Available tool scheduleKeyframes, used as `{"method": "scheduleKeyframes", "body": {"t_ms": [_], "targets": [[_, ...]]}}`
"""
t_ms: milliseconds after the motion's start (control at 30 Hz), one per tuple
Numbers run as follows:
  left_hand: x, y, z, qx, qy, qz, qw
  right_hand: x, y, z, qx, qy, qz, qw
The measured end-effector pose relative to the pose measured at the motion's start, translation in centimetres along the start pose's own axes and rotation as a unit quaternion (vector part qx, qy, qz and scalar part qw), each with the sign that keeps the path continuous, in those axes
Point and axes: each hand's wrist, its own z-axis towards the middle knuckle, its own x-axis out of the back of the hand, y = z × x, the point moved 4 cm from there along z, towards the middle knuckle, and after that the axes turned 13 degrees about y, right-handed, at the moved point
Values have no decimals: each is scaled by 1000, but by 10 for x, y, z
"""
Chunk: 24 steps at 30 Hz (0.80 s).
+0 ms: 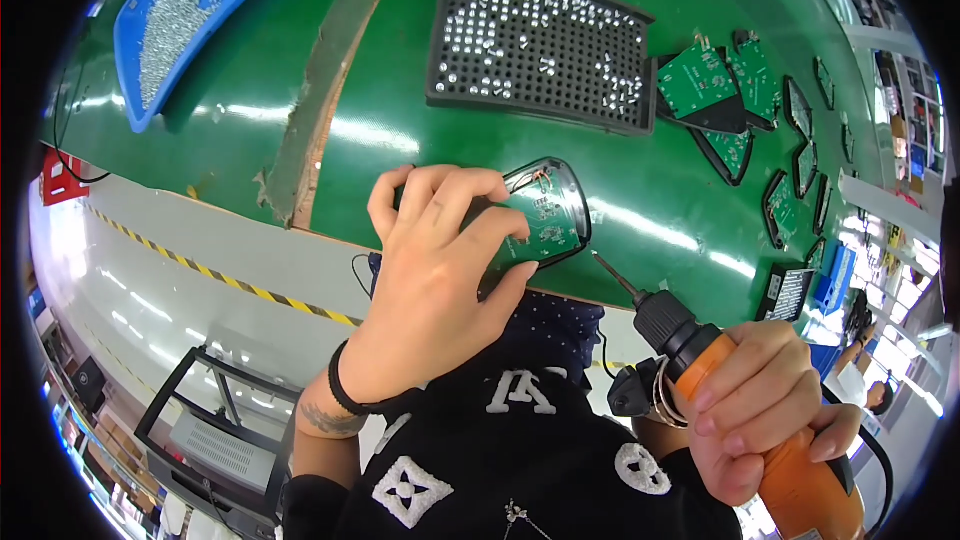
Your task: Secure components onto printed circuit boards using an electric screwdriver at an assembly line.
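Note:
My left hand (435, 260) is laid over a green circuit board (552, 208) in a black rounded housing, near the table's front edge. Its curled fingers and thumb grip the housing and cover its left part. A few thin wires show at the board's upper side. My right hand (765, 410) is wrapped round an orange electric screwdriver (700, 355) with a black chuck. Its thin bit points up and left, and the tip (596, 255) stops just right of the housing, apart from it. Behind the board lies a black tray (432, 90) of holes, many filled with small silver screws.
A blue bin (128, 50) of loose silver screws stands at the far left. Several boards in black housings (700, 80) lie to the right, some stacked against the tray. A worn brown strip (325, 90) crosses the green table (380, 155). Cables hang near its edges.

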Motion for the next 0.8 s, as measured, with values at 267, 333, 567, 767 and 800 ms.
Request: {"method": "scheduleKeyframes", "body": {"t_ms": [267,333,567,767,800], "targets": [[-2,-3,-4,9,-9,6,1000,0,6,-1,-20,-30,6,999],[-2,-3,-4,11,-11,8,1000,-2,7,-2,-38,-34,1,999],[-1,6,4,-10,-13,21,1000,2,6,5,-40,-24,11,999],[-12,10,13,-14,-55,-27,998,15,-9,7,-23,-9,-15,1000],[-13,10,13,-8,-53,-31,998,15,-13,6,-58,-28,-21,998]]}}
